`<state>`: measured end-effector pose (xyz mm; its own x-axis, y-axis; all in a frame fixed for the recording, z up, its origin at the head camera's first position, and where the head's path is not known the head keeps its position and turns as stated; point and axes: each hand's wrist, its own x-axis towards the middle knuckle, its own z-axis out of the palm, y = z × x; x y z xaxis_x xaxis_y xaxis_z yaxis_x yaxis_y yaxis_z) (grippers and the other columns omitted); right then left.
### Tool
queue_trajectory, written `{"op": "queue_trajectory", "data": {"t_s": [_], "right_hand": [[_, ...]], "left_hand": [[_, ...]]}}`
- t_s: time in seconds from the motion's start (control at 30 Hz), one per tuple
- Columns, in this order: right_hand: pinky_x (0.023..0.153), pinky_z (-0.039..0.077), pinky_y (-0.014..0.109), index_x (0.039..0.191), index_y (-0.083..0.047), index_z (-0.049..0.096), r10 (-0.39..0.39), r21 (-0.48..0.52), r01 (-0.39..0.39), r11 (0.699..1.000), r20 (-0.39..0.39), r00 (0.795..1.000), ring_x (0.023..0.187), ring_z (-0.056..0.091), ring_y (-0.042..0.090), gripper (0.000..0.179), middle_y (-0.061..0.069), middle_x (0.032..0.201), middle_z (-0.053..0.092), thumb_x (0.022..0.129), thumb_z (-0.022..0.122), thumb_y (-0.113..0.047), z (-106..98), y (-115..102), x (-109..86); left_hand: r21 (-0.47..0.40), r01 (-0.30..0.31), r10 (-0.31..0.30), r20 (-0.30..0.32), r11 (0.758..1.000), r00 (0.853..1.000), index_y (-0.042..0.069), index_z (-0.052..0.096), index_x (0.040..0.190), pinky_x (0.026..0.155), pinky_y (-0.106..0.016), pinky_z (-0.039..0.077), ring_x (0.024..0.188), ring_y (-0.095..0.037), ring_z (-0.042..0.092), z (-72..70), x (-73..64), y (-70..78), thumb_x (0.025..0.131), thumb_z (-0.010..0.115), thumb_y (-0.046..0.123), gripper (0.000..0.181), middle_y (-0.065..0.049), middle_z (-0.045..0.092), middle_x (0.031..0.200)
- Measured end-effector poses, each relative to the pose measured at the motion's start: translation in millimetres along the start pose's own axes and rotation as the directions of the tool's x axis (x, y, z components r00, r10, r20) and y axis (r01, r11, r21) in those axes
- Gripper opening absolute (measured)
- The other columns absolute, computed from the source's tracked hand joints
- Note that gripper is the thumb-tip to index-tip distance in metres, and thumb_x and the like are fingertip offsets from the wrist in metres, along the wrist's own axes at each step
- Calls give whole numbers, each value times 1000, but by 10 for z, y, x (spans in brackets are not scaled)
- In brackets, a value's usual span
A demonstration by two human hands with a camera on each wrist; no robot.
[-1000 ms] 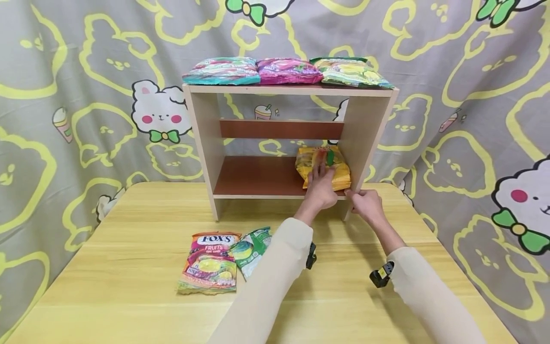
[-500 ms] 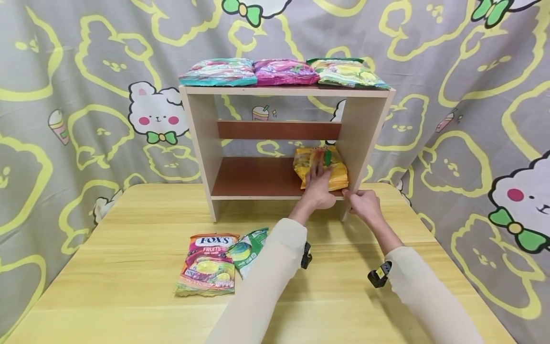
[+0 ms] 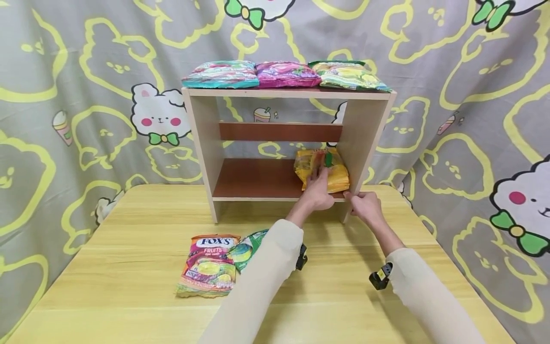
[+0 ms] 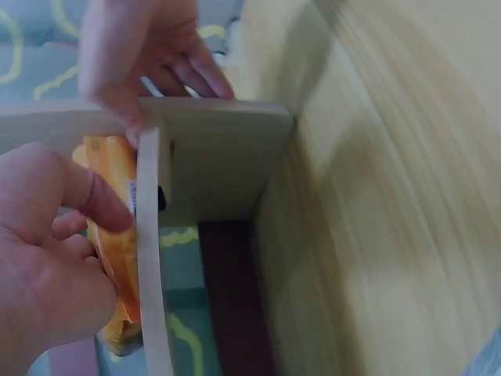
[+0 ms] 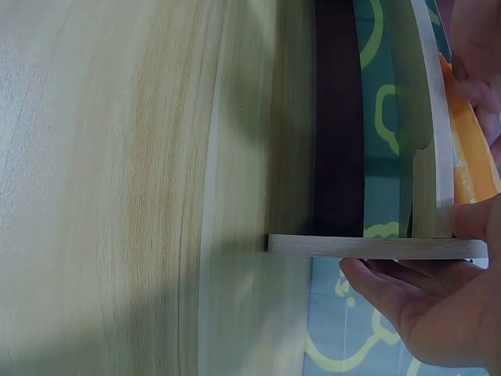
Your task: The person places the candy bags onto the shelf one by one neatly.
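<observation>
My left hand [image 3: 317, 193] rests on a yellow candy bag [image 3: 338, 177] at the right end of the lower shelf. Its fingers lie against the bag's top; in the left wrist view, the thumb is by the bag's front edge. My right hand [image 3: 365, 206] grips the right side panel of the small wooden shelf unit [image 3: 363, 143], at the height of the lower board. The right wrist view shows the thumb [image 5: 473, 219] on the inner side and the fingers on the outer side of that panel.
On the top board lie a teal bag [image 3: 222, 75], a magenta bag [image 3: 287, 75] and a green-yellow bag [image 3: 350, 76]. A Fox's fruits candy bag [image 3: 209, 265] overlaps a green bag [image 3: 249, 246], partly hidden by my left sleeve, on the wooden table [image 3: 129, 267]. A patterned curtain [image 3: 107, 143] hangs behind.
My left hand has turned slightly on the yellow bag, and the left forearm has shifted a little leftward, covering more of the green bag. My right hand keeps its hold on the panel.
</observation>
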<state>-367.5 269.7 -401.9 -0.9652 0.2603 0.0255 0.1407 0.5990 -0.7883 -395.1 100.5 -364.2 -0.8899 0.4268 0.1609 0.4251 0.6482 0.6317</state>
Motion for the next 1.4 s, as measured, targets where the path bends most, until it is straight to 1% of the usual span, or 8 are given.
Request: {"op": "queue_trajectory", "data": {"t_s": [0.23,0.5,0.63,0.77,0.87,1.0,1.23,1.4], "right_hand": [[65,52,25,115,1,75,8,-9,-8,1000,4,1000,79,76,26,52,25,110,73,97,57,-45,-14,-2,6],[74,51,28,114,3,74,38,-18,-38,999,38,999,94,75,34,57,25,117,71,97,55,-48,-7,4,11],[73,51,26,115,4,73,40,-14,-39,999,48,998,96,74,35,58,24,115,72,98,55,-48,-10,9,9],[76,51,29,117,3,73,48,-20,-47,999,60,997,97,74,34,59,24,113,73,98,54,-49,-11,-6,11],[85,55,35,120,3,72,48,-9,-47,999,71,996,99,74,35,59,26,121,69,98,54,-50,-14,-29,13],[91,55,39,120,2,71,42,-6,-42,999,75,996,100,74,35,59,29,129,64,98,53,-49,-29,-50,20],[96,53,43,124,3,69,47,-22,-45,999,81,996,101,74,35,60,30,131,63,99,52,-49,-50,-26,21],[101,52,48,127,4,67,32,-13,-31,999,85,996,104,72,38,62,32,135,59,100,51,-49,-58,-17,14]], "left_hand": [[142,22,-31,62,990,998,12,36,155,130,-42,9,158,-23,-6,-20,16,19,88,67,3,74,-7,-14,171],[74,30,-37,93,997,995,18,38,157,115,-37,42,149,-32,36,-137,-11,10,90,58,3,72,-3,40,161],[94,-6,-5,110,996,994,19,42,156,94,-30,48,131,-29,51,-231,-50,38,89,56,1,70,-1,48,156],[108,-18,8,95,994,995,20,47,153,71,-25,42,93,-21,55,-312,-91,57,88,56,0,68,0,53,152],[93,-23,17,74,995,997,20,49,151,53,-23,34,61,-15,39,-381,-143,77,89,55,-1,66,-5,63,139],[76,-46,43,29,996,999,17,52,149,43,-22,26,44,-10,25,-482,-230,113,98,51,4,53,-13,72,115],[95,-66,66,-2,993,998,9,59,140,60,-23,48,66,-8,61,-645,-383,105,104,57,27,40,-5,75,99],[130,-25,25,2,991,1000,10,69,123,62,-26,50,67,-12,61,-752,-494,-4,103,59,31,31,-1,75,98]]}}
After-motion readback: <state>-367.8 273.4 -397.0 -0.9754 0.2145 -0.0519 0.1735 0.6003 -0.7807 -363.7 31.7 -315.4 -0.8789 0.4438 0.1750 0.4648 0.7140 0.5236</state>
